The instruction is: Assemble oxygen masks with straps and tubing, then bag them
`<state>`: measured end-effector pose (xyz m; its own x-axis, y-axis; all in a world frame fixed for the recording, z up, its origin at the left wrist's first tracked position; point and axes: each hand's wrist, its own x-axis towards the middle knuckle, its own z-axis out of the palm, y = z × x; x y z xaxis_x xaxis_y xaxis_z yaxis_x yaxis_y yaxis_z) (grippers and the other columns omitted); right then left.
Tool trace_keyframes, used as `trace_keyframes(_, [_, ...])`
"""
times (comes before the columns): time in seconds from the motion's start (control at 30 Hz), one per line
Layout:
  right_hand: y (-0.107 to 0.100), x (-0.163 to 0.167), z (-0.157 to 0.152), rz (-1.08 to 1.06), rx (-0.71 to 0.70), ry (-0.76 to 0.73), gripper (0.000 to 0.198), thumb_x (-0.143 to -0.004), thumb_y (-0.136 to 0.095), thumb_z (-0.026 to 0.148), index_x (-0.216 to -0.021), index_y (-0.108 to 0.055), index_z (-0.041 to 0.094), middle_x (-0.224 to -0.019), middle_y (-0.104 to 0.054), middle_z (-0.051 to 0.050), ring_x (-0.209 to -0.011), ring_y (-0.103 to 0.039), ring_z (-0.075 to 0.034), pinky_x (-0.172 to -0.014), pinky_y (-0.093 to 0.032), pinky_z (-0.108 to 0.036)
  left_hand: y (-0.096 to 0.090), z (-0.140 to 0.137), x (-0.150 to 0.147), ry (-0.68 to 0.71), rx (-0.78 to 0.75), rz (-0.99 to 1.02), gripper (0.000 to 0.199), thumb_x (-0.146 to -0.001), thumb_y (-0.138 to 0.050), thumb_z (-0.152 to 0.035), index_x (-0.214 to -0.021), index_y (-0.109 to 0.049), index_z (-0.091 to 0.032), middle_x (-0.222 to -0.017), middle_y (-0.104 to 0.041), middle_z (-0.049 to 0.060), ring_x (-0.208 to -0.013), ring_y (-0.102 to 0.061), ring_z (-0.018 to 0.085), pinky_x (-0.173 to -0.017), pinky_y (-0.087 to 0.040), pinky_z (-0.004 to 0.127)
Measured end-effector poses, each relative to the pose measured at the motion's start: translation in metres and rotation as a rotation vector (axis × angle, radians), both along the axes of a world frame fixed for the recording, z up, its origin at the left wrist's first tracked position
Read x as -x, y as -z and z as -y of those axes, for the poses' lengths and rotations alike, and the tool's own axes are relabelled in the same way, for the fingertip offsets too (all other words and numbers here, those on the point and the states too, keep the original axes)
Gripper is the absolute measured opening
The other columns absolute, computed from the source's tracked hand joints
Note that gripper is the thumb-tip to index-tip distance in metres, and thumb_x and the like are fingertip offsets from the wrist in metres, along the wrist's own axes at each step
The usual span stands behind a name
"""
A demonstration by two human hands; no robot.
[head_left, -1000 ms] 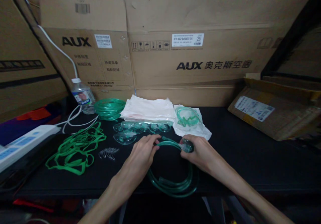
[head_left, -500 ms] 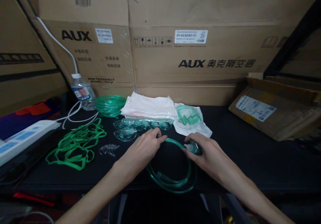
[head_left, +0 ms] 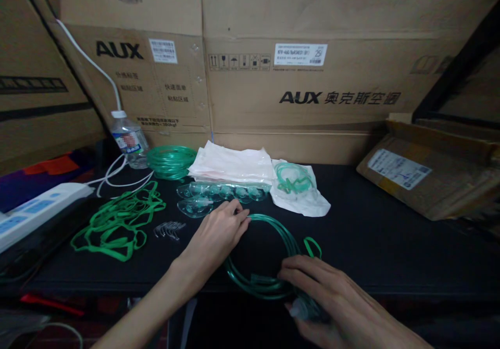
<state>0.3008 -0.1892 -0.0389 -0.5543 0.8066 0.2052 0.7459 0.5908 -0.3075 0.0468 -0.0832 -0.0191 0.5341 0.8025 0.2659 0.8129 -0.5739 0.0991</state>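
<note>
Your left hand [head_left: 221, 226] is at the middle of the frame, its grip drawn nearly together on the upper-left edge of the coil [head_left: 287, 234]. That looks like a steadying hold, so the tubing's loops don't spring apart. The coil lies in the lower middle of the frame, at the near side of the desk [head_left: 371, 245], within easy reach of both your hands.

Your right hand [head_left: 332, 291], lower right, has its grip curled around the mask [head_left: 310, 310], fingers above and thumb below; the clear connector pokes out towards the left. Your fingers hide much of it, so you can't tell how firmly it is pressed. Your fingertips lie over the coil's right side, perhaps to hold mask and tubing close. A green strap [head_left: 307, 245] loops out just beyond your knuckles.

Left of centre, the clips [head_left: 170, 230] sit near the straps [head_left: 117, 217], and the spare masks [head_left: 222, 190] stand in a row in front of the packs [head_left: 234, 165], seemingly sorted by kind. The pouch [head_left: 299, 198], with tubing on it, lies just beside the packs.
</note>
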Motion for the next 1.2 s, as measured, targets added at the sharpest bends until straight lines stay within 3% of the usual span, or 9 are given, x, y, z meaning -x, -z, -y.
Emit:
trace_keyframes(0.13, [0.007,0.002,0.001,-0.048,-0.048,0.038,0.059,-0.082,-0.075,0.017,-0.137,-0.06,0.029,-0.138,-0.068,-0.008,-0.122,-0.069,-0.029,-0.102,-0.06,-0.04,0.003,0.004,0.002,-0.043,0.0,0.023,0.026,-0.103,-0.054,-0.021,-0.118,-0.074,-0.016,-0.105,-0.068,0.009,-0.098,-0.067,0.026,-0.083,-0.058,0.038])
trace_keyframes(0.27, [0.001,0.019,-0.006,-0.102,0.0,0.026,0.033,-0.086,-0.068,0.014,-0.116,-0.066,0.026,-0.12,-0.073,-0.006,-0.109,-0.072,-0.024,-0.095,-0.059,-0.035,0.003,0.007,0.002,-0.033,0.021,0.024,0.024,-0.103,-0.055,-0.021,-0.116,-0.075,-0.018,-0.098,-0.067,0.006,-0.088,-0.068,0.022,-0.077,-0.057,0.033])
trace_keyframes(0.37, [-0.007,0.03,-0.014,-0.098,0.022,-0.023,0.03,-0.085,-0.065,0.008,-0.109,-0.064,0.026,-0.111,-0.073,-0.003,-0.11,-0.069,-0.023,-0.103,-0.053,-0.038,0.001,0.007,0.002,-0.03,0.035,0.025,0.024,-0.103,-0.055,-0.021,-0.118,-0.075,-0.02,-0.097,-0.066,0.004,-0.085,-0.069,0.02,-0.073,-0.055,0.03])
trace_keyframes(0.53, [-0.016,0.036,-0.02,0.012,0.055,-0.103,0.036,-0.083,-0.068,0.007,-0.114,-0.06,0.025,-0.12,-0.071,-0.003,-0.122,-0.063,-0.025,-0.115,-0.042,-0.047,-0.002,0.009,0.002,-0.066,0.061,0.01,0.023,-0.103,-0.056,-0.022,-0.116,-0.075,-0.02,-0.099,-0.067,0.005,-0.085,-0.071,0.021,-0.072,-0.055,0.031])
trace_keyframes(0.77, [-0.024,0.054,-0.021,0.15,-0.107,-0.142,0.025,-0.08,-0.071,0.004,-0.096,-0.062,0.02,-0.096,-0.074,-0.004,-0.088,-0.071,-0.025,-0.088,-0.058,-0.042,-0.006,0.011,-0.002,-0.129,0.089,-0.023,0.023,-0.102,-0.055,-0.02,-0.108,-0.076,-0.017,-0.096,-0.067,0.007,-0.077,-0.073,0.021,-0.065,-0.054,0.029])
trace_keyframes(0.93, [-0.016,0.07,-0.019,0.194,-0.234,-0.129,0.021,-0.081,-0.07,0.007,-0.094,-0.06,0.019,-0.087,-0.074,-0.005,-0.077,-0.073,-0.026,-0.081,-0.06,-0.043,-0.006,0.014,-0.005,-0.152,0.08,-0.052,0.023,-0.102,-0.053,-0.017,-0.106,-0.076,-0.016,-0.095,-0.069,0.008,-0.078,-0.073,0.021,-0.065,-0.054,0.028])
trace_keyframes(1.07, [-0.008,0.081,-0.018,0.211,-0.325,-0.034,0.015,-0.084,-0.067,0.012,-0.096,-0.059,0.018,-0.084,-0.073,-0.008,-0.077,-0.073,-0.029,-0.083,-0.06,-0.048,-0.004,0.017,-0.007,-0.178,0.055,-0.057,0.027,-0.101,-0.052,-0.016,-0.122,-0.069,-0.016,-0.104,-0.071,0.011,-0.087,-0.074,0.023,-0.069,-0.056,0.029])
trace_keyframes(1.2, [-0.006,0.08,-0.019,0.193,-0.301,0.018,0.022,-0.079,-0.065,0.007,-0.097,-0.058,0.019,-0.088,-0.073,-0.009,-0.08,-0.073,-0.031,-0.084,-0.058,-0.05,-0.006,0.02,-0.004,-0.204,0.034,-0.062,0.035,-0.102,-0.05,-0.016,-0.137,-0.054,-0.019,-0.107,-0.071,0.009,-0.086,-0.074,0.023,-0.069,-0.058,0.03])
